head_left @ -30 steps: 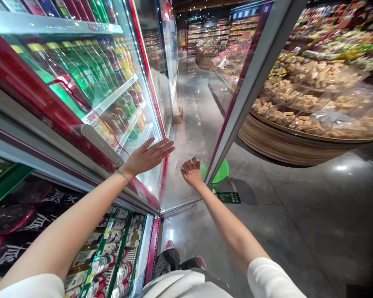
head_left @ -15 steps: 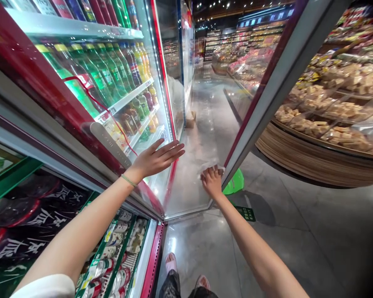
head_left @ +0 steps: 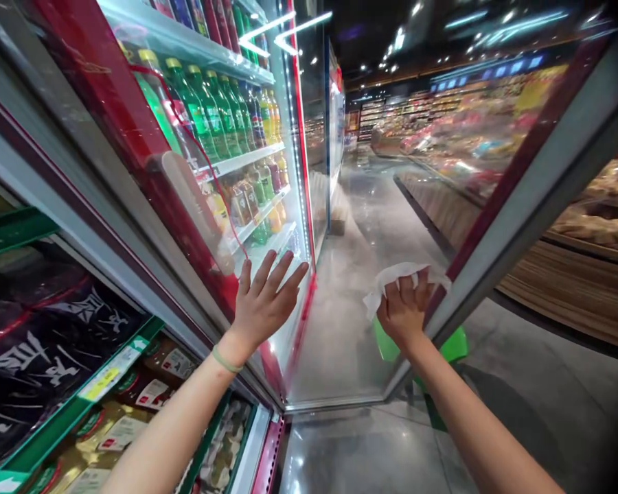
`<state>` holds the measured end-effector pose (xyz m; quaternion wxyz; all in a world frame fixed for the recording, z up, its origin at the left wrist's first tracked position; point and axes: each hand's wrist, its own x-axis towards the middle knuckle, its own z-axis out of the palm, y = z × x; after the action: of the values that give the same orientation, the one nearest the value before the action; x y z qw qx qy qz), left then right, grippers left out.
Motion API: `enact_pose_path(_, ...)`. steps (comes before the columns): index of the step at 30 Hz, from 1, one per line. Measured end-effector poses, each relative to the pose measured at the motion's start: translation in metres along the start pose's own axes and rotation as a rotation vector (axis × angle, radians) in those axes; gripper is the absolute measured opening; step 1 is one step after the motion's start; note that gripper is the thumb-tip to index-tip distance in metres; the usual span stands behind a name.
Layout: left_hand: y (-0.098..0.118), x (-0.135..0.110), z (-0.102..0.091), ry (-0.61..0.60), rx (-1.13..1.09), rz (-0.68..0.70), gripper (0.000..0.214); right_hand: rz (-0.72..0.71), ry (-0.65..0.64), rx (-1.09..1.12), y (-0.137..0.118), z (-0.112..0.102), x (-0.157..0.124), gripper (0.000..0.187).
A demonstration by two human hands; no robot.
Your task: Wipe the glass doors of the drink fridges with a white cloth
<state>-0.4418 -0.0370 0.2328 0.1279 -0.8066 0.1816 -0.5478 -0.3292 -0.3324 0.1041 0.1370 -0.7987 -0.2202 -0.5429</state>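
My left hand (head_left: pixel 268 302) is held up with its fingers spread, in front of the glass door (head_left: pixel 334 350). It holds nothing; whether it touches the glass I cannot tell. My right hand (head_left: pixel 402 312) presses a thin white wipe (head_left: pixel 391 273), maybe tissue or cloth, against the glass beside the grey and dark red door frame (head_left: pixel 520 206). The wipe spreads past the fingertips on both sides. Left of my left hand is a long pale door handle (head_left: pixel 188 206) on a red frame. A thin red cord (head_left: pixel 206 154) hangs there.
Behind glass, lit shelves (head_left: pixel 247 161) hold rows of drink bottles. At lower left, packed drinks stand on green-edged shelves (head_left: pixel 106 363). Through the glass, a bright green object (head_left: pixel 453 344) shows on the floor. A wood-sided display (head_left: pixel 566 288) stands at right.
The view has tilted up and shifted. My left hand has turned more upright with fingers spread wider. My right hand has moved up and right with the wipe, which shows more fully now.
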Motion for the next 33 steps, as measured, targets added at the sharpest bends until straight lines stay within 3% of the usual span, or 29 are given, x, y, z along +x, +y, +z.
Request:
enact_pose_path(2, 0.011, -0.032, 0.012, 0.024, 0.017, -0.037, 0.068, -0.022, -0.006, -0.013, 0.006, 0.0, 0.002, 0.03)
enact_pose_path(6, 0.027, -0.068, 0.034, 0.045, 0.021, -0.093, 0.071, -0.263, -0.007, 0.024, 0.041, -0.007, 0.009, 0.026)
enact_pose_path(9, 0.032, -0.077, 0.045, 0.081, -0.029, -0.139, 0.071, -0.06, 0.174, -0.043, 0.062, -0.016, 0.007, 0.045)
enact_pose_path(11, 0.032, -0.08, 0.05, 0.122, -0.086, -0.159, 0.069, -0.037, 0.174, -0.06, 0.066, -0.017, -0.006, 0.049)
enact_pose_path(15, 0.032, -0.081, 0.058, 0.178, -0.142, -0.154, 0.064, -0.222, 0.076, -0.115, 0.069, -0.005, -0.05, 0.041)
enact_pose_path(20, 0.032, -0.081, 0.06, 0.226, -0.189, -0.127, 0.06, -0.109, 0.209, -0.107, 0.063, 0.014, -0.083, 0.053)
enact_pose_path(24, 0.031, -0.082, 0.061, 0.236, -0.171, -0.103, 0.06, -0.29, 0.084, -0.099, 0.049, 0.021, -0.076, 0.045)
enact_pose_path(25, 0.031, -0.083, 0.061, 0.239, -0.16, -0.097, 0.06, -0.269, 0.097, -0.102, 0.046, 0.021, -0.069, 0.044)
enact_pose_path(28, 0.031, -0.084, 0.062, 0.246, -0.132, -0.089, 0.061, -0.021, 0.269, -0.105, 0.033, 0.022, -0.05, 0.051)
enact_pose_path(29, 0.031, -0.084, 0.062, 0.248, -0.125, -0.091, 0.06, -0.01, 0.288, -0.111, 0.028, 0.022, -0.046, 0.053)
enact_pose_path(30, 0.031, -0.084, 0.062, 0.251, -0.12, -0.093, 0.06, -0.071, 0.258, -0.122, 0.022, 0.022, -0.044, 0.053)
enact_pose_path(33, 0.032, -0.084, 0.062, 0.255, -0.109, -0.1, 0.059, -0.487, 0.019, -0.133, 0.01, 0.02, -0.045, 0.046)
